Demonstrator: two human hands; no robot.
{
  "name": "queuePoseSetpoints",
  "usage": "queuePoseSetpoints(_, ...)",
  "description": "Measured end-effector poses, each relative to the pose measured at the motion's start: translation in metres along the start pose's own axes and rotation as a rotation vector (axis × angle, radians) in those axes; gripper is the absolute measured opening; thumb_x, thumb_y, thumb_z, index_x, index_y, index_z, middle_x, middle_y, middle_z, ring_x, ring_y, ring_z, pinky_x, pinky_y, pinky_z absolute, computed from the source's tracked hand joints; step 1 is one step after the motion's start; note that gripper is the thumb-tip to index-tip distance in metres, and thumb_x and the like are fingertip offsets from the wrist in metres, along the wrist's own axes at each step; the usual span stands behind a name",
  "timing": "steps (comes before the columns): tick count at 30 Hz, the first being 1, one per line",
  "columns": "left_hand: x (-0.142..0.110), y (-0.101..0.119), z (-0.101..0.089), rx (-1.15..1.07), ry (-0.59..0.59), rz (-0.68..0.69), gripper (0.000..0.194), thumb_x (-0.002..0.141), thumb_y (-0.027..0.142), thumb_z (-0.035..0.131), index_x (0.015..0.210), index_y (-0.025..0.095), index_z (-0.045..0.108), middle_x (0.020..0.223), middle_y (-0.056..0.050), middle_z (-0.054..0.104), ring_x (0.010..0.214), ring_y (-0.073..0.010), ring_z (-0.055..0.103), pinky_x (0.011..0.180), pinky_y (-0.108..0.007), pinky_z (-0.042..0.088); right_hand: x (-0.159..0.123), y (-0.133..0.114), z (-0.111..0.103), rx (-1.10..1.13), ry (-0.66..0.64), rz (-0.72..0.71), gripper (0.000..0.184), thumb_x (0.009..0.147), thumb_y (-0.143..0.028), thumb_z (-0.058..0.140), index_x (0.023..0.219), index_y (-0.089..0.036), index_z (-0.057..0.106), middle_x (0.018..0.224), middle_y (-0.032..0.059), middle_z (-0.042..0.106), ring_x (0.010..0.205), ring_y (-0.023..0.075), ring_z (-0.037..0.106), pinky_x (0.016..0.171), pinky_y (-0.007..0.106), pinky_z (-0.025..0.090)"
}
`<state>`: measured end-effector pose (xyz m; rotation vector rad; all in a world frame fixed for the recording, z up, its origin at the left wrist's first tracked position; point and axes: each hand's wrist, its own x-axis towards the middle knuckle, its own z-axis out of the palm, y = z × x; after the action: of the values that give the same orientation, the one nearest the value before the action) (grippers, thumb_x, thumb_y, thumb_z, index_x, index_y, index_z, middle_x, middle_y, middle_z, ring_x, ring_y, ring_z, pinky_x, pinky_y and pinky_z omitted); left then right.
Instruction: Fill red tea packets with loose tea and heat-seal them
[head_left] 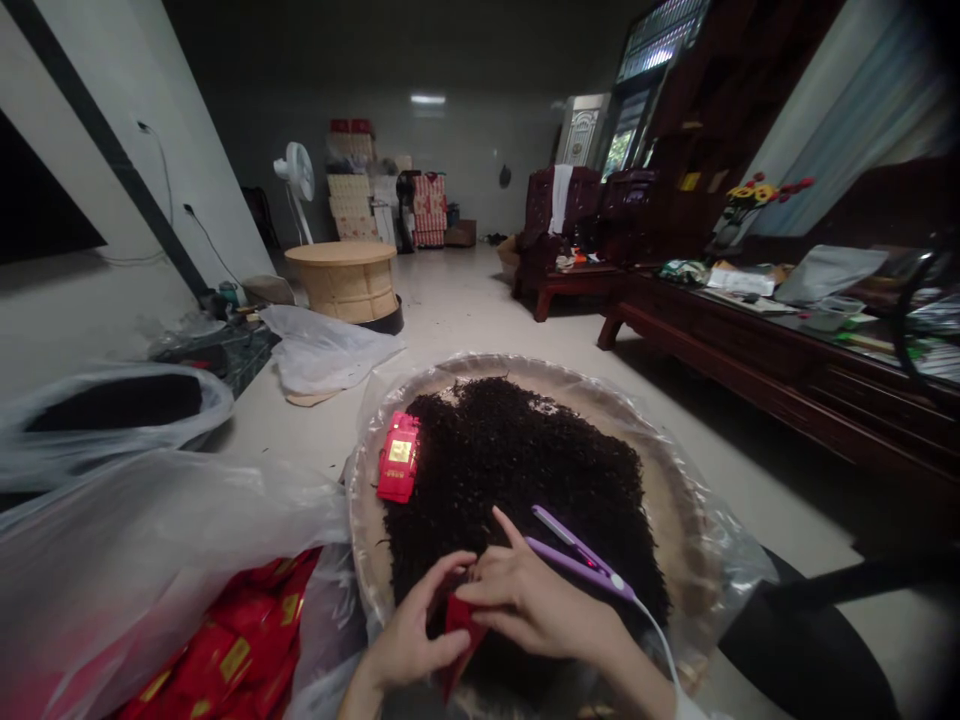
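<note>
A small red packet [463, 630] is held between my two hands over the front of a round tray. My left hand [420, 625] grips it with thumb and fingers from the left. On its other side, my right hand [517, 595] pinches the upper edge, index finger stretched out. Dark dried leaves [517, 480], which look like loose tea, cover much of the plastic-lined tray [694, 520]. Just beyond my right hand lies a purple mini flat iron [581, 560], its jaws apart and a red light showing. Several red packets [399, 458] lie at the tray's left edge.
A plastic bag [232, 640] of red and gold packets stands at the left front. Behind it is another bag [120, 400] of dark contents. A long wooden table [765, 370] bounds the right; a round wooden table [343, 280] stands farther back. The iron's white cord [660, 640] runs past my right forearm.
</note>
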<state>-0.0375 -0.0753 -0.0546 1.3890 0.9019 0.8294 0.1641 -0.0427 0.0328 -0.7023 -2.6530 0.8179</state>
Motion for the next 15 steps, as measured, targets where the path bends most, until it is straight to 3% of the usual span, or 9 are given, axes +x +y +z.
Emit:
queuePoseSetpoints(4, -0.002, 0.034, -0.006, 0.383, -0.025, 0.024, 0.048, 0.061, 0.007, 0.058, 0.107, 0.022, 0.056, 0.112, -0.005, 0.064, 0.107, -0.0217, 0.056, 0.098, -0.033, 0.04, -0.001, -0.003, -0.002, -0.067, -0.011, -0.046, 0.026, 0.093, -0.018, 0.044, 0.103, -0.026, 0.067, 0.081, -0.0008, 0.067, 0.092, 0.0143, 0.06, 0.114, 0.051, -0.007)
queuePoseSetpoints(8, -0.003, 0.055, -0.008, 0.49, 0.012, 0.056, 0.027, 0.063, 0.007, 0.059, 0.085, 0.021, 0.054, 0.1, -0.003, 0.064, 0.095, -0.0192, 0.058, 0.086, -0.028, 0.045, 0.001, -0.004, 0.001, -0.012, 0.0, -0.06, 0.018, 0.086, -0.018, 0.051, 0.093, -0.022, 0.067, 0.085, 0.0017, 0.07, 0.101, 0.0166, 0.06, 0.116, 0.048, 0.0)
queuePoseSetpoints(12, -0.004, 0.043, -0.008, 0.456, 0.052, 0.085, 0.022, 0.063, 0.009, 0.065, 0.076, 0.02, 0.051, 0.102, -0.004, 0.062, 0.095, -0.0195, 0.057, 0.086, -0.029, 0.043, 0.003, -0.001, 0.012, 0.134, 0.073, -0.108, 0.015, 0.082, -0.02, 0.05, 0.087, -0.02, 0.065, 0.094, 0.0045, 0.071, 0.111, 0.0171, 0.058, 0.116, 0.045, 0.015)
queuePoseSetpoints(15, -0.003, 0.026, -0.007, 0.46, 0.056, 0.078, 0.021, 0.063, 0.01, 0.068, 0.068, 0.019, 0.05, 0.085, -0.001, 0.063, 0.085, -0.0182, 0.057, 0.08, -0.028, 0.043, 0.003, 0.002, 0.017, 0.207, 0.094, -0.131, 0.014, 0.08, -0.017, 0.049, 0.083, -0.02, 0.062, 0.093, 0.005, 0.07, 0.115, 0.0174, 0.056, 0.114, 0.043, 0.024)
